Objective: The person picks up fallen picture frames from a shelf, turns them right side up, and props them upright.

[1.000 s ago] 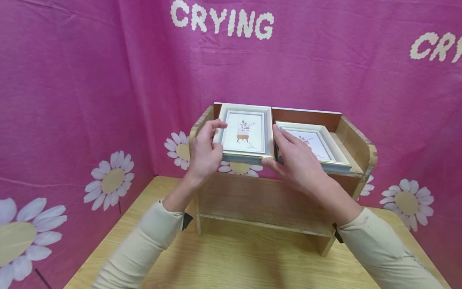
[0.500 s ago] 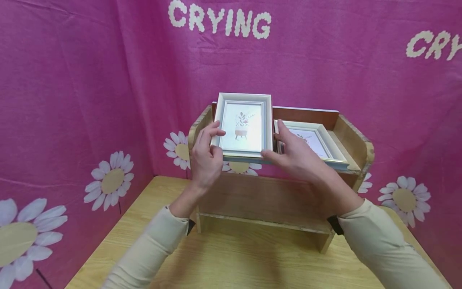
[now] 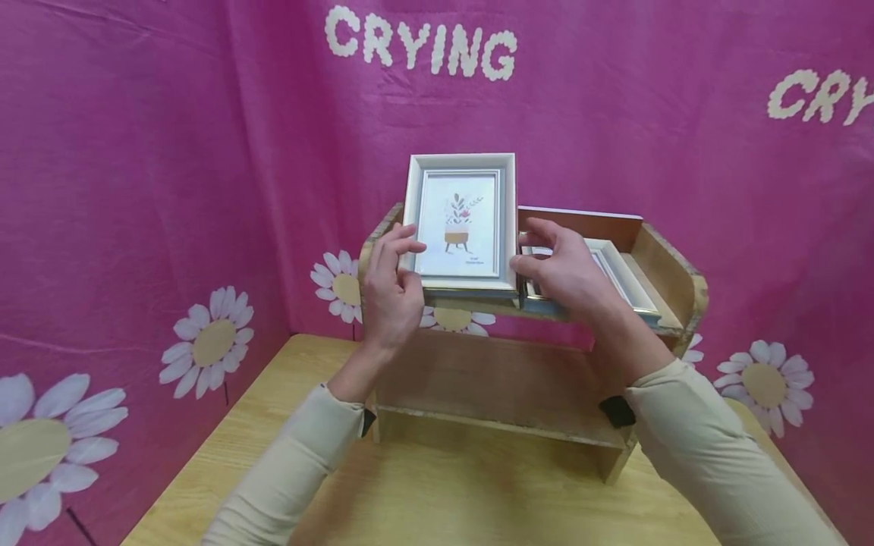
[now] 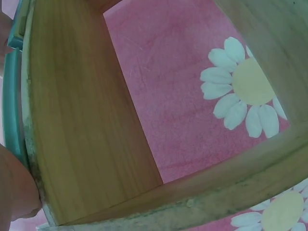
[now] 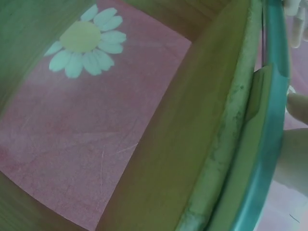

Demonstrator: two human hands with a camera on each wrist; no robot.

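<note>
A cream picture frame (image 3: pixel 460 262) with a plant picture leans back upright on the left part of the small wooden shelf's top (image 3: pixel 478 305). My left hand (image 3: pixel 392 292) holds it by the left edge, fingertips over its front and thumb near the lower corner. At its right edge is my right hand (image 3: pixel 573 273), thumb tip against the edge and fingers loosely bent. A second cream frame (image 3: pixel 631 282) lies face up on the right of the shelf top, partly hidden by that hand. Both wrist views show the shelf from below, with only parts of the hands at their outer sides.
The shelf's right side panel (image 3: pixel 672 280) rises beside the second frame, and a low back board (image 3: pixel 580 221) runs behind. The shelf stands on a wooden table (image 3: pixel 437 493). Pink cloth (image 3: pixel 614 114) with daisies and lettering hangs behind and at the sides.
The left picture frame has tilted up from lying nearly flat to leaning upright. My right thumb has moved from its lower right corner up to its right edge. The second frame stays put.
</note>
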